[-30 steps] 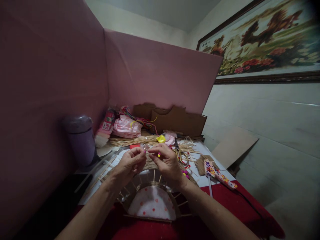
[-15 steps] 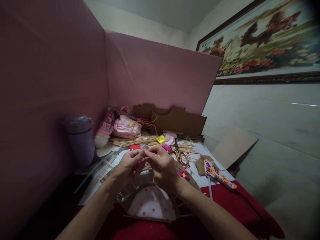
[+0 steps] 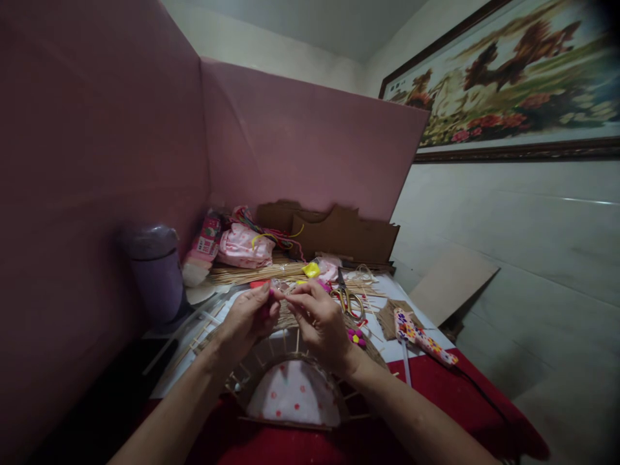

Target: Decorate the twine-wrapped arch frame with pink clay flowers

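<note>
The left hand (image 3: 249, 320) and right hand (image 3: 320, 321) meet just above the arch (image 3: 293, 395), fingers pinched together on a small pink bit (image 3: 272, 295). The arch looks well along, I'd say: dotted cloth in, sticks fanned round its rim. Pompoms (image 3: 356, 336) lie loose to its right, unattached. A packet (image 3: 207, 240) behind the arch bears print, unreadable.

The screens (image 3: 300, 142) round the worktop are dusty pink, and the tumbler (image 3: 155, 271) beside them is pale purple. Under the arms lies a deep red cloth (image 3: 436, 387). The arch's fabric panel (image 3: 293, 394) is white with red dots. A magenta bit (image 3: 265, 312) shows against the fingers of the left hand (image 3: 247, 320). The glue gun (image 3: 421, 339) is white with purple and orange flowers. The scissors (image 3: 349, 300) have gold handles. The sticks (image 3: 252, 272) are straw-tan and the cardboard (image 3: 343, 232) is brown.
</note>
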Available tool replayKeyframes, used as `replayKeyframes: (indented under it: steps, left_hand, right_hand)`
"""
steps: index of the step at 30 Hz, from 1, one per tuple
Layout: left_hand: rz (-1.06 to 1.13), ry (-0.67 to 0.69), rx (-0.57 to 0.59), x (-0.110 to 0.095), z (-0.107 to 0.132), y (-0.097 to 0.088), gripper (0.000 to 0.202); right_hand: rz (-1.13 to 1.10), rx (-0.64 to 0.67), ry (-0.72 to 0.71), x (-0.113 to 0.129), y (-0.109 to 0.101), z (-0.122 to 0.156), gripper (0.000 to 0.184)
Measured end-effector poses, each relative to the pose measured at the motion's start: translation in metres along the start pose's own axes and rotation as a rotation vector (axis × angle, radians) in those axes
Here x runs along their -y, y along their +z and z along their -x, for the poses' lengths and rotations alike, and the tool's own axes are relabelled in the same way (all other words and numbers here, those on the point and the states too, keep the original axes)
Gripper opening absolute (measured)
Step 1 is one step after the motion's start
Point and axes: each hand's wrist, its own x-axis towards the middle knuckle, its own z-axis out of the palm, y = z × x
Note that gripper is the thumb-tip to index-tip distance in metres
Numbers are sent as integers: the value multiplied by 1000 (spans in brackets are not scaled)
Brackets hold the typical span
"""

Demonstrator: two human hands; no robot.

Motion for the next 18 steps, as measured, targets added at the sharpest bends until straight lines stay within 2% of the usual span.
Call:
replayKeyframes:
  steps: [4, 9, 14, 18]
  left_hand:
    - [-43, 36, 20, 0, 1, -1, 26]
    - [-37, 1, 11, 2, -1, -3, 41]
    - [-41, 33, 18, 1, 0, -2, 30]
    - [-43, 42, 41, 1, 0, -1, 34]
  right_hand:
    - [-24, -33, 29, -1, -1, -1, 16]
    - [-54, -47, 37, -2, -2, -3, 15]
    - [-58, -39, 40, -2, -1, -3, 15]
    - [-56, -38, 47, -1, -2, -3, 15]
